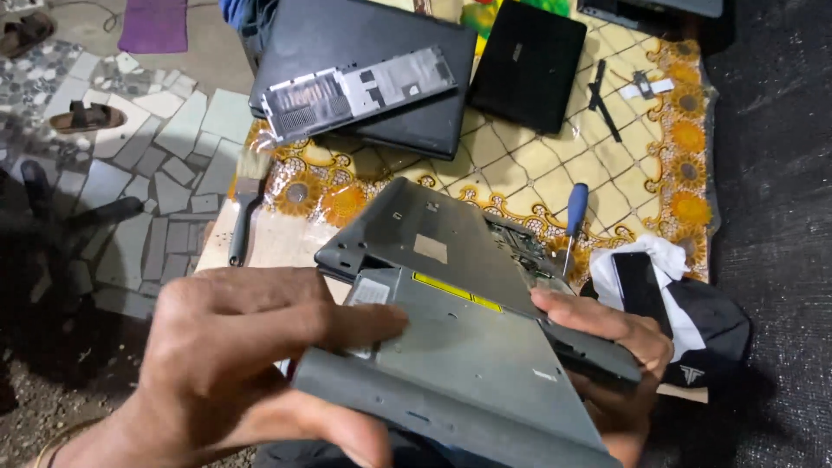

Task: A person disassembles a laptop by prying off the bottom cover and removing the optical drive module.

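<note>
A flat grey metal optical drive (468,355) with a yellow sticker lies half slid out of the side of a dark grey laptop base (433,230). My left hand (234,364) grips the drive's near left edge, thumb under its front bezel and fingers on top. My right hand (607,347) holds the laptop base and the drive's right edge, fingers curled over the top. Both are lifted and tilted above a table covered with a yellow patterned cloth (537,165).
A blue-handled screwdriver (574,221) lies beside the base. Two black laptops (373,74) (529,61) rest further back. A brush (247,195) sits at the table's left edge, a black phone (640,290) on white cloth at right. Sandals (87,117) lie on the tiled floor.
</note>
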